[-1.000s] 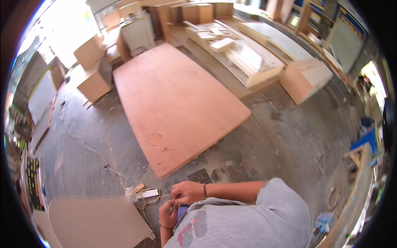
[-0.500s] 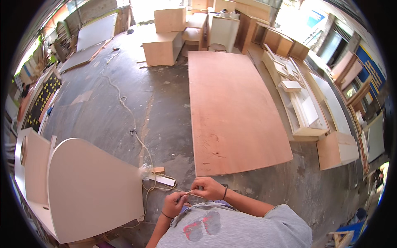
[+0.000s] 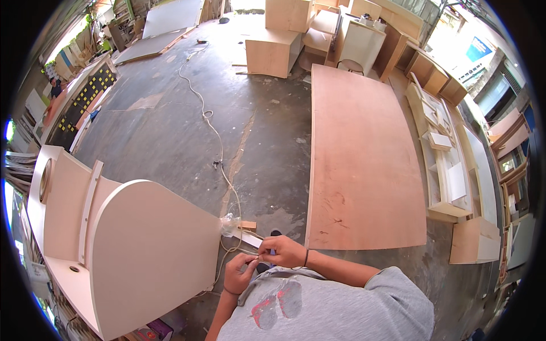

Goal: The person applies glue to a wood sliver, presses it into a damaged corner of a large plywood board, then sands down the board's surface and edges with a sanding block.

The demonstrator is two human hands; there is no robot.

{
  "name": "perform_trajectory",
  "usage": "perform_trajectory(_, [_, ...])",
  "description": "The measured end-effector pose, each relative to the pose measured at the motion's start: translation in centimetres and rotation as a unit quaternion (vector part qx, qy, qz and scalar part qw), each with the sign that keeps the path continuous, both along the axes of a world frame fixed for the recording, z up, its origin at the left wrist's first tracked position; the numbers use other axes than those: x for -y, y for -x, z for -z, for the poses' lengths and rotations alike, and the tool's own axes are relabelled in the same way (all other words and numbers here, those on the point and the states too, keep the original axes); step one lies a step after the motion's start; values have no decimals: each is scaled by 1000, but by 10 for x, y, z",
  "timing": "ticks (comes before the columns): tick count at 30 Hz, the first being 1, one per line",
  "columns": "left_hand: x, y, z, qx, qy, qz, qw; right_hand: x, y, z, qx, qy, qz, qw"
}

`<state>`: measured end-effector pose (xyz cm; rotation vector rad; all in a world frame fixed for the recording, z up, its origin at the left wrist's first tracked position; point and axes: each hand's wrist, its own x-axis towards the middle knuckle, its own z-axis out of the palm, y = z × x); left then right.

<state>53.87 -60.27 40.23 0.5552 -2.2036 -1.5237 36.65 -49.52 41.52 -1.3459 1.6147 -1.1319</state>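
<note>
Close in front of my grey shirt, both hands meet at the fingertips. My left hand (image 3: 238,274) is closed in a pinch, with a dark band at its wrist. My right hand (image 3: 284,251) also pinches, its fingertips almost touching the left ones. Whatever is between them is thin and too small to make out. Just beyond the hands, a pale cable (image 3: 232,248) loops on the floor beside a white strip (image 3: 248,239) and a small wood block (image 3: 247,225). Clear crumpled plastic (image 3: 228,223) lies by the block.
At my left stands a pale cabinet piece with a curved panel (image 3: 153,256). A large reddish plywood sheet (image 3: 367,165) lies ahead to the right. Beyond it are wooden cabinet boxes (image 3: 270,54), a stool (image 3: 350,66) and a long wooden frame (image 3: 443,153). The cable runs far across the floor.
My view has turned left, so the plywood sheet and the cabinets now appear farther right. Both hands stay together in a pinch before my body.
</note>
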Motion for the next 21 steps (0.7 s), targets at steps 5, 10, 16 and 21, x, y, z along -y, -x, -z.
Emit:
perform_trajectory(5, [48,50,6,34,1,-15,999,52,50,2,25,-1,2,1000])
perform_trajectory(10, [108,139,44,68,-46,-9,997,100,132,50,26,33,40,998])
perform_trajectory(16, [199,264,148,119,-143,12,983,132,273,38,105,-33,167,980])
perform_trajectory(21, [294,245,286,309,-243,-166,904,156,387,4,125,-31,263,956])
